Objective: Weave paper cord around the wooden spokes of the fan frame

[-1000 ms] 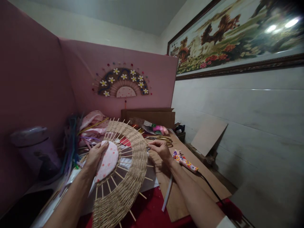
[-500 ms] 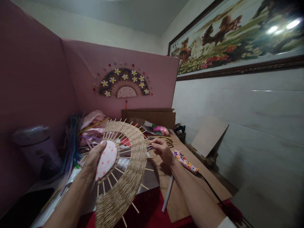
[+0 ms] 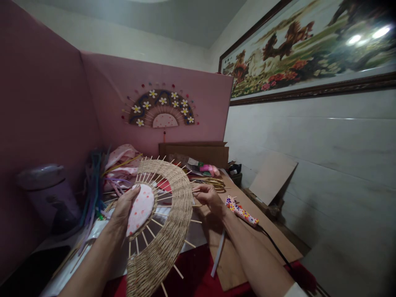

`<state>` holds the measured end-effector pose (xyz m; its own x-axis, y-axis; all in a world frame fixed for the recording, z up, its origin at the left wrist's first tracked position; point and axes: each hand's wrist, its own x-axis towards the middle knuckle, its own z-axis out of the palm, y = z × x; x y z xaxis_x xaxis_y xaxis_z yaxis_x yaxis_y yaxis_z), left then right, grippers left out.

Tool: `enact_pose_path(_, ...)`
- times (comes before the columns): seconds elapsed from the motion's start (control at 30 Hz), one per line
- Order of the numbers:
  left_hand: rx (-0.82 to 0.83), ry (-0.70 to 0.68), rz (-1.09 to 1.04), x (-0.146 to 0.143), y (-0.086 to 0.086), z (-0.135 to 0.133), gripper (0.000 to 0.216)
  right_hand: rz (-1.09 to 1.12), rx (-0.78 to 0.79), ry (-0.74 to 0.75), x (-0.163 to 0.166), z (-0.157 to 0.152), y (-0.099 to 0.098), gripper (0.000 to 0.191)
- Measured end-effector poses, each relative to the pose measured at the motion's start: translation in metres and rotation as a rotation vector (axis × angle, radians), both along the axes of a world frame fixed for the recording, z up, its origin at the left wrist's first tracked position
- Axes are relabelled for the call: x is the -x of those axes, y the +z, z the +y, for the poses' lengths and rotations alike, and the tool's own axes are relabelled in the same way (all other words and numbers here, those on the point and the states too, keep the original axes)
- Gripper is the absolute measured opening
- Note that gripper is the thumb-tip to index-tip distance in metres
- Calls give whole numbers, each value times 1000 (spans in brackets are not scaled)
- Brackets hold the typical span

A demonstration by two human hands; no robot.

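A woven straw fan point(image 3: 182, 198) with thin wooden sticks radiating through it is held up in front of me, tilted. Its centre is a padded white half-disc point(image 3: 142, 208) with pink spots. My left hand point(image 3: 123, 206) grips the fan by this half-disc, thumb on the front and the other fingers hidden behind. At the fan's outer right edge, my right hand point(image 3: 210, 199) is closed in a pinch on the tip of one of the sticks.
A floral glue gun point(image 3: 241, 212) with a black cable lies on a brown board point(image 3: 229, 264), beside a translucent glue stick point(image 3: 218, 253). Spotted fabric point(image 3: 123, 156) and ribbons point(image 3: 95, 185) are heaped at left. A finished flowered fan point(image 3: 162, 101) hangs on the pink partition.
The fan and my left hand have shifted very slightly to the right. My right hand's fingers remain pinched at the fan's outer edge, turned a little.
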<state>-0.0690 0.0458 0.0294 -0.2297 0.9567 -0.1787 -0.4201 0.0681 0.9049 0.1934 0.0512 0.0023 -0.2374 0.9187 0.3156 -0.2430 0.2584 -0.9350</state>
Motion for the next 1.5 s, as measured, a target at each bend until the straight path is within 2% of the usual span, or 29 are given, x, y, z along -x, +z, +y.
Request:
enact_pose_path(0.23,-66,7,-24,5,-7,5,4,-68,-21,-51,-1,3,-3,10)
enact_pose_path(0.53,-127,142,23,10,-13,16,3,-191,-55,-142,0,-1,2,17)
enact_pose_path(0.9,-238,217,92,19,-23,26,18,-211,-173,-190,0,1,1,14)
enact_pose_path(1.13,-241,270,96,16,-19,21,20,-260,-242,-259,3,-1,1,14)
enact_pose_path(1.33,-226,343,55,15,-19,21,15,-248,-109,-248,4,-7,4,16)
enact_pose_path(1.5,-210,360,-50,13,-17,21,8,-217,-55,-134,4,-4,1,15)
